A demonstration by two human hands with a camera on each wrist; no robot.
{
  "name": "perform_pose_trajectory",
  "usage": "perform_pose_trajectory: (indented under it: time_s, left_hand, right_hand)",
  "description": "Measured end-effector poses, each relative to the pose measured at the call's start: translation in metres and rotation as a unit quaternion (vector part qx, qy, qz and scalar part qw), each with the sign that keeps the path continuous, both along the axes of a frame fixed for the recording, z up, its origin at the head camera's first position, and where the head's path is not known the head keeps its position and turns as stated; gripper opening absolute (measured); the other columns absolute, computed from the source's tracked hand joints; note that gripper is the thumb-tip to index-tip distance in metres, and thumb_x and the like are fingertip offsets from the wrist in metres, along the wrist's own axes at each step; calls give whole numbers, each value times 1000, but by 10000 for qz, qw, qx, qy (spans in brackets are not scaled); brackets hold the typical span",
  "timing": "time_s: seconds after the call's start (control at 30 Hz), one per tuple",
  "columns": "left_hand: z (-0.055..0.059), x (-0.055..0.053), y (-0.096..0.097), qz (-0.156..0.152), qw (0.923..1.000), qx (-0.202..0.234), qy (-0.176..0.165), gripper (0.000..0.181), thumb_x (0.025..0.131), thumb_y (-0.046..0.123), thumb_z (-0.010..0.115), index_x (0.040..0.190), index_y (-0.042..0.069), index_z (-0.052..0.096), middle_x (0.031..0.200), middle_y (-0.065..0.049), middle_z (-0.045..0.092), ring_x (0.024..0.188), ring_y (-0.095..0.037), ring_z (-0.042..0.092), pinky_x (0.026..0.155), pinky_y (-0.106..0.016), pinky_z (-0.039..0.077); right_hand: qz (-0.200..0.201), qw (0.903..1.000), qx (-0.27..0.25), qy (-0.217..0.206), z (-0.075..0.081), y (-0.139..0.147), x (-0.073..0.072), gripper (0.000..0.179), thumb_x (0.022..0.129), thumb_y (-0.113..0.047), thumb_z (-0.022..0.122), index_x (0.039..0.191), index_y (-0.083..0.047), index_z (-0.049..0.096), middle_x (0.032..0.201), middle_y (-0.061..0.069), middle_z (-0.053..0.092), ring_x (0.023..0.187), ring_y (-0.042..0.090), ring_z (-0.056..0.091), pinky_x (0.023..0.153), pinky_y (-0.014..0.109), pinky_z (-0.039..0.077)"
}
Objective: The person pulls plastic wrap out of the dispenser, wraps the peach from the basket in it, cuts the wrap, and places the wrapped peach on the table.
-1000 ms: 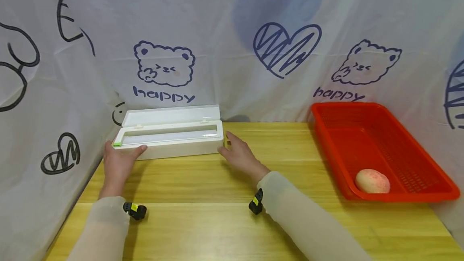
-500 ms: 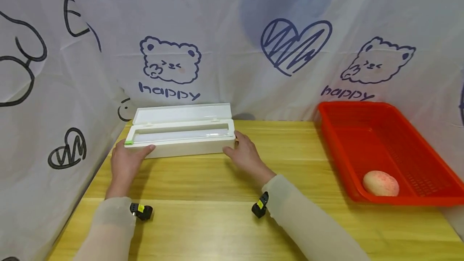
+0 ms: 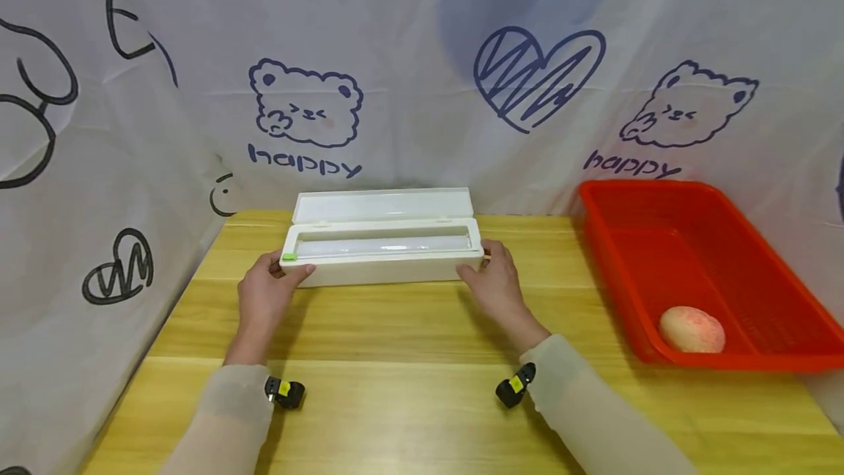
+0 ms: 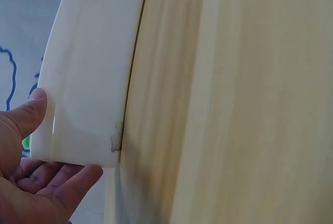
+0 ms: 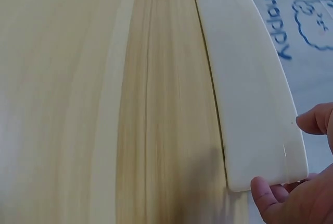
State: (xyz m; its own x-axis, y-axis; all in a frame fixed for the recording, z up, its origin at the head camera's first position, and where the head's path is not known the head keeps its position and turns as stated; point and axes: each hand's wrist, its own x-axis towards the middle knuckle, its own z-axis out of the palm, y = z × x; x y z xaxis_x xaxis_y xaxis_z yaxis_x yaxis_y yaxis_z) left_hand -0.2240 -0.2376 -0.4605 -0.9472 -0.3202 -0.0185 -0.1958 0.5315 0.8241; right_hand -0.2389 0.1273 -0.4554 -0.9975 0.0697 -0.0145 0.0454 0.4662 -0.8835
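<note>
A long white cling film dispenser (image 3: 382,272) sits at the back of the wooden table, its lid (image 3: 382,205) tipped back. Inside lies a roll of clear film (image 3: 382,245), and a small green tab (image 3: 289,257) marks the front left corner. My left hand (image 3: 264,300) grips the left end, thumb on the front edge and fingers at the end wall. At the opposite end, my right hand (image 3: 499,292) holds it in a similar way. Both wrist views show the dispenser's smooth front face (image 4: 88,78) with its lower edge along the tabletop.
A red plastic basket (image 3: 609,270) stands on the right side, with a peach (image 3: 692,330) in its near left corner. White cloth (image 3: 422,123) with bear and heart drawings hangs right behind the table (image 3: 395,394) and along its left side.
The dispenser has slid to the right along the back of the table, both hands moving with it. My right hand has closed in on its right end. Basket and peach stay put.
</note>
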Motion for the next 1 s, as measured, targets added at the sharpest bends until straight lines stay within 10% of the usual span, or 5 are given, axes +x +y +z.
perform_pose_trajectory:
  time_s: [0.6, 1.0]
  left_hand:
    - [-1, -24, 76, -972, 9942, 339, 294, 50, 99, 25, 77, 140, -1, 65, 130, -21, 73, 119, -33, 72, 94, -44, 61]
    - [-3, -42, 88, -1135, 9923, 422, 264, 47, 99, 24, 76, 138, -1, 66, 131, -19, 72, 119, -31, 72, 93, -42, 61]
  right_hand:
    - [-1151, 9926, 392, -34, 6, 86, 7, 62, 100, -26, 69, 149, 4, 46, 142, 24, 56, 118, 36, 55, 95, 41, 46]
    - [-1299, 9905, 441, 58, 2, 99, -7, 64, 99, -23, 72, 148, 6, 44, 143, 30, 56, 125, 44, 60, 104, 51, 51]
